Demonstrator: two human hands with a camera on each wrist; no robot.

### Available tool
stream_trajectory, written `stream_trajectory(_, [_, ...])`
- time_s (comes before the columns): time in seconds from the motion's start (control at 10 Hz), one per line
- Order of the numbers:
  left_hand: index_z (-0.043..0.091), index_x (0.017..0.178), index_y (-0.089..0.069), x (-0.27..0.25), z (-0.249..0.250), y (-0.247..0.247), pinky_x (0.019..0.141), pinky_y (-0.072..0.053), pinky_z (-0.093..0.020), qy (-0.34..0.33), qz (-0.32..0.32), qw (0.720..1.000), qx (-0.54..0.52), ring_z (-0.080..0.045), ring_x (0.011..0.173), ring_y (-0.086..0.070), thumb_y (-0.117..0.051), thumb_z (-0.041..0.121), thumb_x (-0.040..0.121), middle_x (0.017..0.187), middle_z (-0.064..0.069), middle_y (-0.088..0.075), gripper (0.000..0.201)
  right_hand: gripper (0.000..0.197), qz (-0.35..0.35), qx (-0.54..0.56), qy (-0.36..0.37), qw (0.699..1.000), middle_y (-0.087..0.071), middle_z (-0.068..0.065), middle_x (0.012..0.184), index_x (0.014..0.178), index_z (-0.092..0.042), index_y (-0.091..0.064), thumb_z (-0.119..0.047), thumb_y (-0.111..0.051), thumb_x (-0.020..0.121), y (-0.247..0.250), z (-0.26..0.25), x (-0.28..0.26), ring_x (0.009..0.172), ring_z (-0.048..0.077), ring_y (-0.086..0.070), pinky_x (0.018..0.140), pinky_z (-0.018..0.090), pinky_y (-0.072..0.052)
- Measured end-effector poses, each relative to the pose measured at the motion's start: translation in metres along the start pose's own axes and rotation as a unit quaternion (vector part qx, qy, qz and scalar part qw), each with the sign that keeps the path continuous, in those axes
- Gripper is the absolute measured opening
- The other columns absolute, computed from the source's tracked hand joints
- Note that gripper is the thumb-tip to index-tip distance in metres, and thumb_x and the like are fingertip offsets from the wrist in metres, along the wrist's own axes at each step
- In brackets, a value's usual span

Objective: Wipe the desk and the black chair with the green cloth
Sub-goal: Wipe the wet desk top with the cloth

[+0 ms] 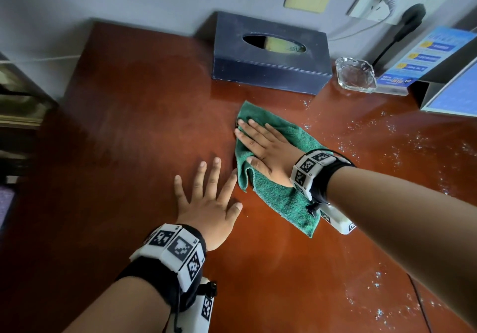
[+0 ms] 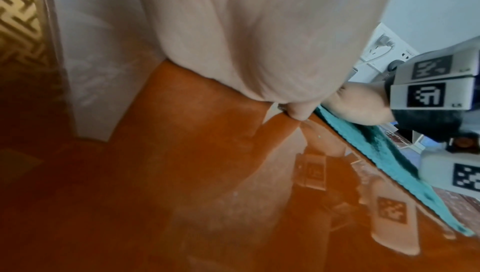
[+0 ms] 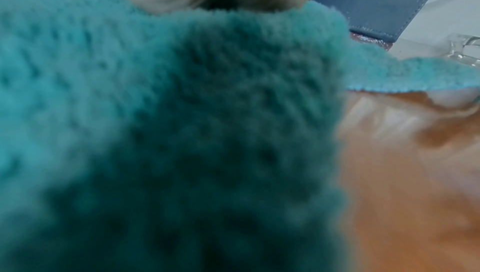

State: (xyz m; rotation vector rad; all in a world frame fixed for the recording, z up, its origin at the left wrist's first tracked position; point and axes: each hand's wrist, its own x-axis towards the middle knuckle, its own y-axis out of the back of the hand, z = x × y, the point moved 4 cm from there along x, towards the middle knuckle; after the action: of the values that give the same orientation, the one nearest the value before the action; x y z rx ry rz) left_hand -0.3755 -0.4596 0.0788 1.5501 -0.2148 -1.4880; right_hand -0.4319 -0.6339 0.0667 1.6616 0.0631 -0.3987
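Tissue box [image 1: 271,56], perhaps ashtray [image 1: 355,74], beyond green cloth [image 1: 281,201]

The far edge of the worktop [image 1: 134,131] is being blocked by the dark tissue box [image 1: 271,74], the glass ashtray [image 1: 355,74] and, far right, the blue sign stand [image 1: 423,56]. Passage is being left open across the bare left part and the near part.

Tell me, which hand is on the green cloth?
The right hand, pressed flat on the green cloth. The left hand rests spread on the bare desk beside it.
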Motion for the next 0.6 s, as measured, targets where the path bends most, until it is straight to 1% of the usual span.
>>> stream_trajectory(0.1, [0.039,0.134,0.037,0.001,0.000,-0.002,0.103,0.022,-0.062,0.002,0.006,1.000,-0.001,-0.022,0.131,0.045,-0.005,0.054,0.097,0.130,0.004,0.057,0.058,0.069,-0.002,-0.001,-0.008,1.000,0.020,-0.007,0.156,0.149,-0.023,0.013,-0.054,0.007,0.088,0.003,0.004,0.007,0.145,0.013,0.017,0.117,0.033,0.012])
stream_trajectory(0.2, [0.042,0.130,0.039,0.002,-0.001,-0.002,0.104,0.021,-0.062,0.008,0.015,1.000,-0.007,-0.020,0.132,0.044,-0.007,0.055,0.097,0.131,0.007,0.055,0.058,0.073,0.003,0.001,-0.013,1.000,0.014,-0.003,0.159,0.151,-0.021,0.008,-0.055,0.008,0.086,0.006,0.008,0.016,0.146,0.014,0.014,0.117,0.033,0.012])
stream_trajectory(0.3, [0.045,0.129,0.039,0.001,-0.001,-0.002,0.105,0.021,-0.060,0.012,0.018,1.000,-0.015,-0.018,0.132,0.044,-0.010,0.056,0.097,0.132,0.008,0.054,0.059,0.074,0.013,0.011,-0.018,1.000,0.012,-0.002,0.160,0.152,-0.021,0.006,-0.055,0.007,0.086,0.010,0.012,0.023,0.146,0.014,0.012,0.116,0.033,0.012])
stream_trajectory(0.4, [0.047,0.129,0.039,0.001,-0.002,-0.002,0.105,0.022,-0.060,0.014,0.021,0.999,-0.020,-0.017,0.132,0.043,-0.011,0.056,0.097,0.131,0.010,0.054,0.061,0.067,0.016,0.017,-0.023,0.999,0.013,-0.002,0.159,0.152,-0.021,0.006,-0.053,-0.003,0.094,0.013,0.014,0.026,0.146,0.014,0.013,0.118,0.034,0.010])
stream_trajectory(0.5, [0.047,0.131,0.038,0.000,-0.002,-0.001,0.105,0.022,-0.059,0.013,0.018,1.000,-0.021,-0.015,0.131,0.044,-0.012,0.056,0.097,0.131,0.010,0.054,0.061,0.059,0.022,0.016,-0.031,0.999,0.013,-0.002,0.159,0.152,-0.020,0.006,-0.043,-0.017,0.102,0.016,0.017,0.030,0.146,0.014,0.013,0.117,0.033,0.011])
stream_trajectory(0.6, [0.046,0.134,0.037,0.000,-0.002,-0.001,0.104,0.023,-0.059,0.011,0.012,1.000,-0.023,-0.016,0.131,0.044,-0.012,0.055,0.097,0.131,0.010,0.054,0.061,0.060,0.018,0.016,-0.042,0.999,0.014,-0.002,0.159,0.152,-0.020,0.006,-0.042,-0.018,0.103,0.017,0.018,0.032,0.146,0.014,0.014,0.116,0.032,0.011])
